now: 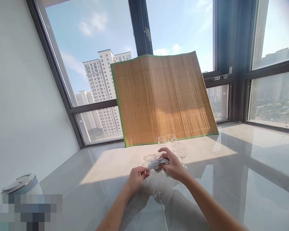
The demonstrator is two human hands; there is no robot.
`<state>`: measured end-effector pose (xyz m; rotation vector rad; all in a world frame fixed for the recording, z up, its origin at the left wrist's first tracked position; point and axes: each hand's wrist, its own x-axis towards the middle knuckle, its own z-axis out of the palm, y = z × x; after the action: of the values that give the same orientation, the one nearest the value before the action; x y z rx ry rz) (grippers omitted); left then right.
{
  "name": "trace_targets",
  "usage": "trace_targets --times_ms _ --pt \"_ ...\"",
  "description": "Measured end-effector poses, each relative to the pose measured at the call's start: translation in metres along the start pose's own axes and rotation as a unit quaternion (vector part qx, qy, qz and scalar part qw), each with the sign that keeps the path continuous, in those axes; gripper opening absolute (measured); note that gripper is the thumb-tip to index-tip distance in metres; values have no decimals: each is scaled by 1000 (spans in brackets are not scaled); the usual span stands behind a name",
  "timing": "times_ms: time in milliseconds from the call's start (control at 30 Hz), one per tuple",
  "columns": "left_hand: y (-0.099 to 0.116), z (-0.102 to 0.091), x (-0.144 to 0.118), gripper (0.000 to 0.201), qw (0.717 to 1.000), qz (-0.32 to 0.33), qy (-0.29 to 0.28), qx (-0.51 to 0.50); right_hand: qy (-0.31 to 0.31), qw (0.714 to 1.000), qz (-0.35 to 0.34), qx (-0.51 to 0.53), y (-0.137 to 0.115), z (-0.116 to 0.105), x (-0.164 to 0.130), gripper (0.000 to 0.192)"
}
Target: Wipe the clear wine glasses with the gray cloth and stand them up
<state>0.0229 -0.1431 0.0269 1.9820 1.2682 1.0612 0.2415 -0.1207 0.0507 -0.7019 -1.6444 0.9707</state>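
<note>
My right hand is closed on a crumpled grey-white cloth, held just above the glossy tiled surface. Close to the cloth's left end, my left hand has its fingertips pinched together. What they hold is too small and see-through to make out; the cloth may hide part of it. Several clear stemmed glasses stand right behind and beside my right hand, which partly covers them. Flat clear round shapes show on the surface just beyond the cloth; I cannot tell whether they are glass bases or reflections.
A bamboo mat with green edging leans against the window frame behind the glasses. A lidded container stands at the far left near the white wall. Sunlight and reflections lie across the tiled surface.
</note>
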Motion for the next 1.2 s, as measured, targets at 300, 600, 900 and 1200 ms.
trace_targets --times_ms 300,600,900,1200 --pt "19 -3 -13 46 972 -70 -96 -202 10 982 54 183 -23 -7 -5 52" --pt "15 -1 -11 37 918 -113 -6 -381 186 980 33 65 -5 3 4 48" --pt "14 10 -4 36 898 -113 69 -420 85 990 73 -81 26 37 -5 49" --pt "0 5 1 30 870 -126 149 -453 -26 982 157 101 17 35 -10 61"
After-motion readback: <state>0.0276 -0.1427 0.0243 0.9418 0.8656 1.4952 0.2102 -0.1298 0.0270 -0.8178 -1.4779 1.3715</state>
